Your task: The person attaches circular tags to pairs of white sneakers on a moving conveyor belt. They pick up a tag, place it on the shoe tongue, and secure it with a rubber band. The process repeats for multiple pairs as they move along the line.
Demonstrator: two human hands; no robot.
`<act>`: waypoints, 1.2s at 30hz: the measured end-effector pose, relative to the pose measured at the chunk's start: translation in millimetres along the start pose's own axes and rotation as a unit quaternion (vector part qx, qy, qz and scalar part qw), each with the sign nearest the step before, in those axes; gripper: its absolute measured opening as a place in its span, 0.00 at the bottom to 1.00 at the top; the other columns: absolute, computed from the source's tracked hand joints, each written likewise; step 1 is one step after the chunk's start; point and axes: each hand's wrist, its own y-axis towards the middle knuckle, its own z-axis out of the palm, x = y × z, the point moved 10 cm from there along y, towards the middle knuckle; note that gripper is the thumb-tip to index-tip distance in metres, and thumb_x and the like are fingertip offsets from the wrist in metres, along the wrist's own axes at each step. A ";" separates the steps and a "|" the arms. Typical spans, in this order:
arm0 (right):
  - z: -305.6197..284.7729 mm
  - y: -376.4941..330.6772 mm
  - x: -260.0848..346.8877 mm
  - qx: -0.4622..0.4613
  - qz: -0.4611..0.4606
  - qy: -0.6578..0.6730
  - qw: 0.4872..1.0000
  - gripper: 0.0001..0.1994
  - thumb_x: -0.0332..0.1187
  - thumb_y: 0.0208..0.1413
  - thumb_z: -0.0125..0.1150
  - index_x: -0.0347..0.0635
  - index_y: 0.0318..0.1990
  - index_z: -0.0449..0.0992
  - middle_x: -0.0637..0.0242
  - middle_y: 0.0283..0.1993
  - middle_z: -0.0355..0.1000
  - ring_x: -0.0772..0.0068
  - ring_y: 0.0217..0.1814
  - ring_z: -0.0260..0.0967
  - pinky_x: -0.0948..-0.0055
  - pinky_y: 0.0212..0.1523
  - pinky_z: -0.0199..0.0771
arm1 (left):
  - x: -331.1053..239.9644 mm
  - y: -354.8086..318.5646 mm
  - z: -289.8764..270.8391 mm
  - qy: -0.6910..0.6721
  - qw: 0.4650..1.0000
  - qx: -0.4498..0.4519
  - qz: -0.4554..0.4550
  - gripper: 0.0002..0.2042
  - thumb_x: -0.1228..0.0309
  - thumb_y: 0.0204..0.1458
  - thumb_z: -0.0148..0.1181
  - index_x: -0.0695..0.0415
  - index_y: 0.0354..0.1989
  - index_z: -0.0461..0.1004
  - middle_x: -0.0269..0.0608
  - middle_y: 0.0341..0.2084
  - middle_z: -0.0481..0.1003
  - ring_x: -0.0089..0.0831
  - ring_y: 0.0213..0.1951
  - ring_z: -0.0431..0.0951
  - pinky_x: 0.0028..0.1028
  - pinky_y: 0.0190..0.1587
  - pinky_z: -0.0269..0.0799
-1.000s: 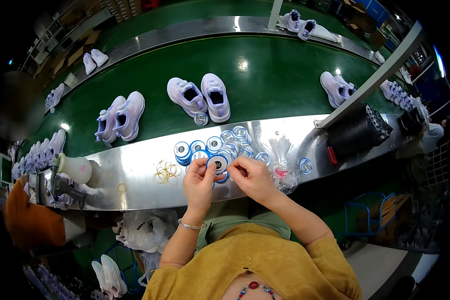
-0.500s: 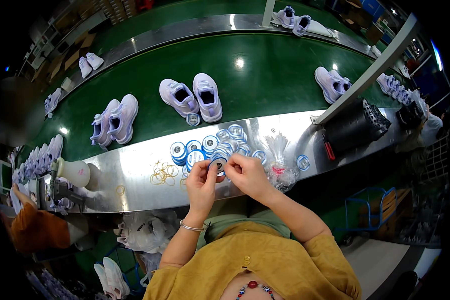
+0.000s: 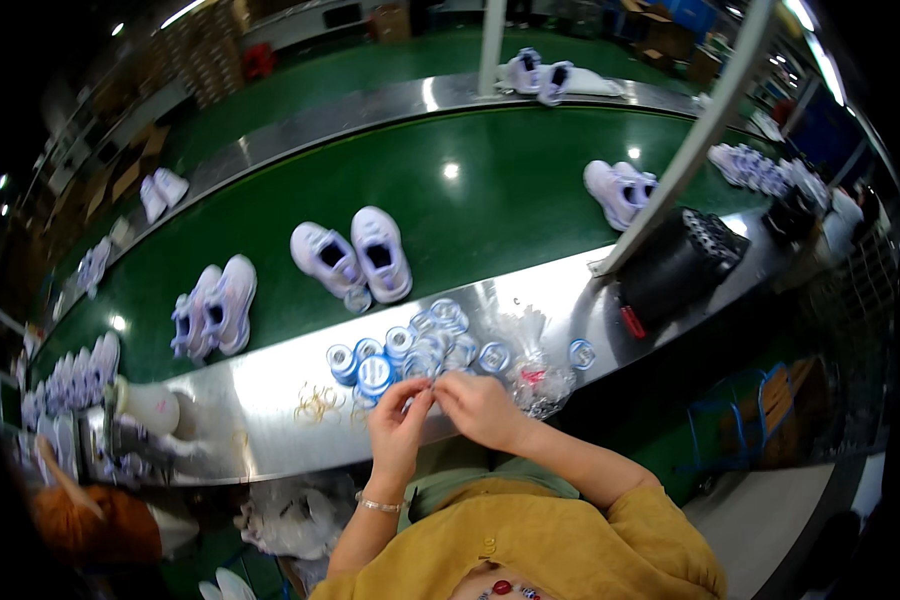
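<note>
My left hand (image 3: pixel 398 432) and my right hand (image 3: pixel 478 408) meet fingertip to fingertip over the steel ledge (image 3: pixel 270 400), pinching a small blue and white roll (image 3: pixel 422 392) between them. Right behind the fingers lies a cluster of several blue and white rolls (image 3: pixel 410 350). A crumpled clear plastic bag (image 3: pixel 535 378) lies just right of my right hand. A small heap of thin rubber bands (image 3: pixel 318 403) lies to the left of my left hand.
A green conveyor belt (image 3: pixel 470 210) runs behind the ledge with pairs of white shoes (image 3: pixel 352 255) (image 3: pixel 215 305) (image 3: pixel 620 190). A black cylindrical bin (image 3: pixel 680 262) and a slanted metal post (image 3: pixel 685 150) stand at right. A white cone-shaped spool (image 3: pixel 148 405) lies at left.
Both hands have pulled slightly back from the roll cluster toward me, still pinched together on the small roll. The shoes on the belt appear shifted as the view moved.
</note>
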 end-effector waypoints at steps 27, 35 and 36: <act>-39.7 4.8 6.5 -0.012 -0.151 -0.051 0.987 0.06 0.30 0.52 0.60 0.36 0.31 0.72 0.59 0.49 0.69 0.59 0.46 0.70 0.68 0.39 0.72 | -38.0 5.0 25.1 0.228 0.955 -0.031 0.187 0.03 0.79 0.49 0.59 0.63 0.29 0.71 0.42 0.28 0.72 0.34 0.34 0.72 0.28 0.40 0.67; -100.6 -29.7 -126.0 -0.112 0.216 0.191 0.951 0.07 0.30 0.55 0.55 0.35 0.32 0.73 0.63 0.26 0.73 0.78 0.29 0.69 0.77 0.31 0.67 | -22.9 -46.6 22.7 0.596 0.718 0.016 0.358 0.24 0.73 0.42 0.67 0.62 0.50 0.68 0.53 0.50 0.65 0.52 0.54 0.63 0.47 0.54 0.59; -110.1 -40.0 -141.1 -0.123 0.251 0.158 0.947 0.07 0.30 0.55 0.55 0.35 0.32 0.73 0.64 0.25 0.73 0.77 0.29 0.69 0.77 0.31 0.67 | -16.8 -49.6 19.5 0.615 0.708 0.021 0.346 0.25 0.73 0.41 0.67 0.62 0.51 0.67 0.54 0.51 0.64 0.52 0.56 0.61 0.47 0.55 0.58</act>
